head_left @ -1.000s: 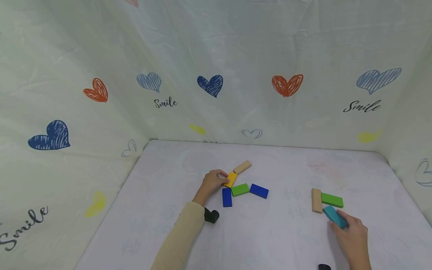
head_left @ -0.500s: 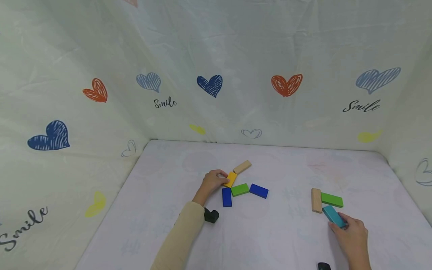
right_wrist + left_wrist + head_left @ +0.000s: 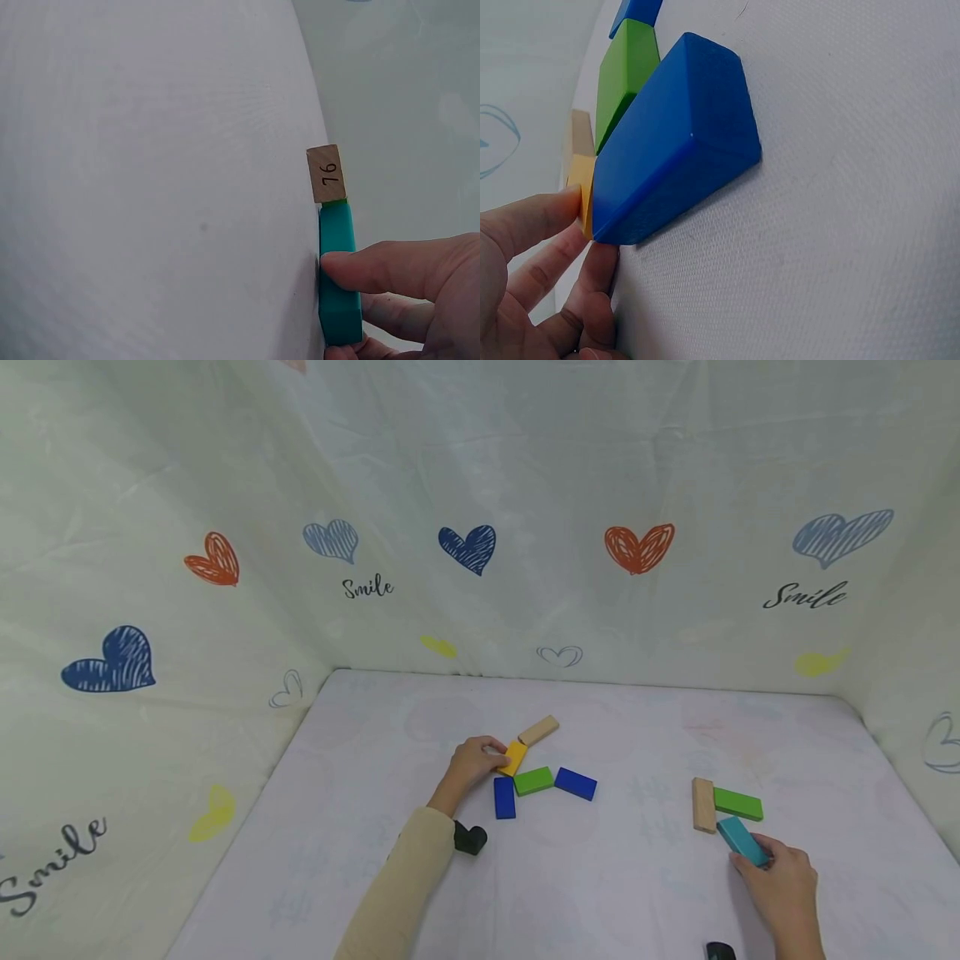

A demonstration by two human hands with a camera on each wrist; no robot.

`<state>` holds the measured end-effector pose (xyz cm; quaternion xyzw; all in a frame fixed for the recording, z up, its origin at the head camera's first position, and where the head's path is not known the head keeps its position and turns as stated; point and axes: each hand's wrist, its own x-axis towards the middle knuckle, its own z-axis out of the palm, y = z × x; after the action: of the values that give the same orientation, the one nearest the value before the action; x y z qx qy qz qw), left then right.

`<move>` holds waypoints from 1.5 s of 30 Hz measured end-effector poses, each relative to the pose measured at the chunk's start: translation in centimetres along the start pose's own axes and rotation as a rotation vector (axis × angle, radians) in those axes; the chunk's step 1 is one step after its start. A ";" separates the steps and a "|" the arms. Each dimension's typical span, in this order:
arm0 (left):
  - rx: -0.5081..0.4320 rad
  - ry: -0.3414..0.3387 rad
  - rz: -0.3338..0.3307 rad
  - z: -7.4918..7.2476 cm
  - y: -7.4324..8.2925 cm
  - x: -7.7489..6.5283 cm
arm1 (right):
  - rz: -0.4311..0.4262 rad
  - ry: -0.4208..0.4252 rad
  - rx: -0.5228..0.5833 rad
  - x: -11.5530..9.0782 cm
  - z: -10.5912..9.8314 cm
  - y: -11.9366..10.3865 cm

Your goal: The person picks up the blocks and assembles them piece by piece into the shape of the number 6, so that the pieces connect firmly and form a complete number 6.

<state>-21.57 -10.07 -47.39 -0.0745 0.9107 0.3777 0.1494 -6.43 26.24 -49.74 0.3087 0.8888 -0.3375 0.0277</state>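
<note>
On the left side of the table, my left hand (image 3: 472,764) pinches a yellow wooden block (image 3: 513,758) between thumb and fingers. One end of that block meets a plain wood block (image 3: 539,730); the other lies by a dark blue block (image 3: 505,798) and a green block (image 3: 534,782). A second dark blue block (image 3: 576,784) touches the green one's right end. Over on the right, my right hand (image 3: 783,881) grips a teal block (image 3: 340,274) by its sides. The teal block's far end is close to an upright-lying wood block (image 3: 703,805) and another green block (image 3: 738,803).
A white cloth covers the table (image 3: 615,877). Behind it hangs a pale curtain (image 3: 540,468) printed with hearts and words. A black heart-shaped piece (image 3: 471,840) shows beside the left sleeve, and a small black object (image 3: 720,951) is at the bottom edge.
The teal block has shifted slightly toward the wood and green blocks, with the right-hand fingers adjusting on it. The left hand stays on the yellow block.
</note>
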 end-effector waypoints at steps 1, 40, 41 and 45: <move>-0.001 0.000 0.001 0.0 0.0 0.0 | 0.001 -0.001 -0.001 0.0 0.0 0.0; -0.016 0.009 -0.026 0.1 0.2 -0.2 | 0.053 -0.046 0.004 -0.5 0.4 0.0; -0.019 0.010 -0.024 0.1 0.2 -0.2 | 0.054 -0.048 0.005 -0.5 0.4 -0.2; -0.022 0.010 -0.026 0.1 0.1 -0.1 | 0.048 -0.064 0.014 -1.0 0.4 -0.9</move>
<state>-21.46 -9.91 -47.35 -0.0897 0.9063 0.3853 0.1488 -6.21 24.91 -49.26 0.3193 0.8774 -0.3528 0.0622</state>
